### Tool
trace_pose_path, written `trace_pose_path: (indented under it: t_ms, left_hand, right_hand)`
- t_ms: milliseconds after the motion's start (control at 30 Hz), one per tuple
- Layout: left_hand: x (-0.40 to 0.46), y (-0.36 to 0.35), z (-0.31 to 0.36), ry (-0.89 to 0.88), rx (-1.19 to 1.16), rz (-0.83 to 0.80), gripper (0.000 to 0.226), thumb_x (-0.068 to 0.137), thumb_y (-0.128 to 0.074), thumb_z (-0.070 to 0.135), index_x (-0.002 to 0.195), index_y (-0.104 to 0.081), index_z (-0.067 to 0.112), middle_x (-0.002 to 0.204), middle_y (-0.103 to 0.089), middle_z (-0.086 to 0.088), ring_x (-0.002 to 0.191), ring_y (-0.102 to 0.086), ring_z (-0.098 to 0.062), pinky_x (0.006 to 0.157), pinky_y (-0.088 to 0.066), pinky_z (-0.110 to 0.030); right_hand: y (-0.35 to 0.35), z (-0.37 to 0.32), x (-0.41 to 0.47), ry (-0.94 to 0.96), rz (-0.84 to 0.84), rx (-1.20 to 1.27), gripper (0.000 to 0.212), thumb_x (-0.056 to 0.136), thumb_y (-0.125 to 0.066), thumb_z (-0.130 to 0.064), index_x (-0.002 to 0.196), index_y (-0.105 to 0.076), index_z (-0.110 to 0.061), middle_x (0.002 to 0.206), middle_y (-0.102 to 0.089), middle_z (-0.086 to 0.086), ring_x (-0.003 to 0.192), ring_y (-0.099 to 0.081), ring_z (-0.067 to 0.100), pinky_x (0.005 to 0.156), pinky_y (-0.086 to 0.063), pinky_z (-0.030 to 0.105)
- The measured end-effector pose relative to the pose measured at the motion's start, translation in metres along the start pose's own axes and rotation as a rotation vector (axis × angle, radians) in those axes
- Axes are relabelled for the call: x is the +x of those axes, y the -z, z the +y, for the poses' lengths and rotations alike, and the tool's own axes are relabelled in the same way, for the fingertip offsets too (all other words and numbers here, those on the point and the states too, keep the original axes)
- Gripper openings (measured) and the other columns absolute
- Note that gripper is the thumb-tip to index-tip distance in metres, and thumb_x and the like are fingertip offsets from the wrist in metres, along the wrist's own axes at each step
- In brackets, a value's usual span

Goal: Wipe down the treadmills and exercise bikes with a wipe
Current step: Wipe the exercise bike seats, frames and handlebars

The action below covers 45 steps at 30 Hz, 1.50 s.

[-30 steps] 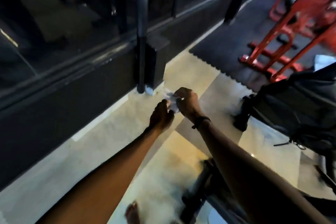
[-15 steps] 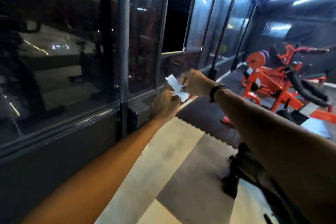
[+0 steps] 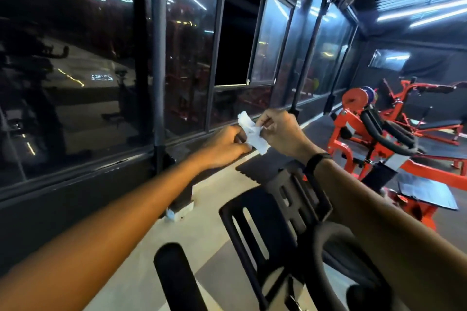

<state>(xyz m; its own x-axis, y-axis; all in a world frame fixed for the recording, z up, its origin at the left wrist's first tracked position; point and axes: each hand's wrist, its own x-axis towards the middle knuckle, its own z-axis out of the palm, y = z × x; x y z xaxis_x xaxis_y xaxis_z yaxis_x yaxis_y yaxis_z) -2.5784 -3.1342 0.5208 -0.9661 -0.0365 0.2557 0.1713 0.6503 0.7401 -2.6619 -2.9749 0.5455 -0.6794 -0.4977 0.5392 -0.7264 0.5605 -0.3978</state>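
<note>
White wipe (image 3: 252,132) is held up at arm's length between both hands, crumpled, in front of the dark glass wall (image 3: 101,70). Left hand (image 3: 223,145) is pinched on its lower left edge; right hand (image 3: 279,131) is pinched on its right side, fingers curled. A black band (image 3: 317,159) is worn on the right wrist. Black exercise bike console and handlebar (image 3: 278,225) are seen below the arms, untouched. Red weight machine (image 3: 379,129) is parked well apart at right
</note>
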Motion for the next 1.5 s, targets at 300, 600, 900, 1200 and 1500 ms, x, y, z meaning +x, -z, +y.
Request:
trace_pose_path:
  t_ms: [300,600,900,1200,1500]
  left_hand:
    - [-0.073,-0.017,0.045,-0.209,0.300,-0.147,0.019,0.092,-0.066,0.033,0.105,-0.068,0.019,0.091,-0.066,0.003,0.081,-0.061,-0.010,0.080,-0.053,-0.033]
    - [-0.118,-0.111,0.064,-0.500,0.441,0.122,0.017,0.091,-0.058,0.031,0.103,-0.064,0.020,0.106,-0.061,-0.002,0.106,-0.055,-0.023,0.092,-0.042,-0.036]
    - [-0.127,-0.172,0.070,-0.413,0.402,0.028,0.042,0.096,-0.056,0.026,0.136,-0.047,0.017,0.139,-0.049,-0.002,0.131,-0.043,-0.019,0.111,-0.031,-0.032]
    - [-0.133,-0.212,0.079,-0.206,0.438,0.131,0.046,0.099,-0.051,0.027,0.143,-0.041,0.018,0.145,-0.042,0.000,0.135,-0.039,-0.020,0.110,-0.031,-0.033]
    - [-0.140,-0.220,0.084,-0.123,0.514,0.197,0.052,0.103,-0.044,0.034,0.150,-0.032,0.017,0.153,-0.042,-0.002,0.138,-0.041,-0.022,0.112,-0.029,-0.035]
  right_hand:
    - [0.037,0.026,-0.155,-0.162,0.290,0.124,0.040,0.079,-0.065,0.009,0.082,-0.063,-0.031,0.092,-0.071,0.001,0.075,-0.068,0.009,0.069,-0.051,0.022]
    - [0.009,0.022,-0.235,-0.166,0.166,0.025,0.006,0.088,-0.059,-0.021,0.091,-0.065,-0.024,0.089,-0.065,-0.008,0.079,-0.061,0.008,0.068,-0.047,0.026]
    - [0.025,0.051,-0.237,-0.407,0.108,-0.328,0.018,0.095,-0.054,-0.032,0.102,-0.063,-0.018,0.100,-0.059,0.008,0.089,-0.061,0.030,0.075,-0.047,0.040]
    - [0.073,0.098,-0.291,-0.473,0.026,-0.401,0.016,0.090,-0.055,-0.016,0.075,-0.050,-0.016,0.084,-0.056,0.004,0.083,-0.059,0.029,0.061,-0.035,0.032]
    - [0.086,0.093,-0.313,-0.197,-0.190,-0.326,0.023,0.088,-0.059,-0.006,0.106,-0.063,-0.018,0.106,-0.051,0.002,0.085,-0.055,0.022,0.072,-0.050,0.036]
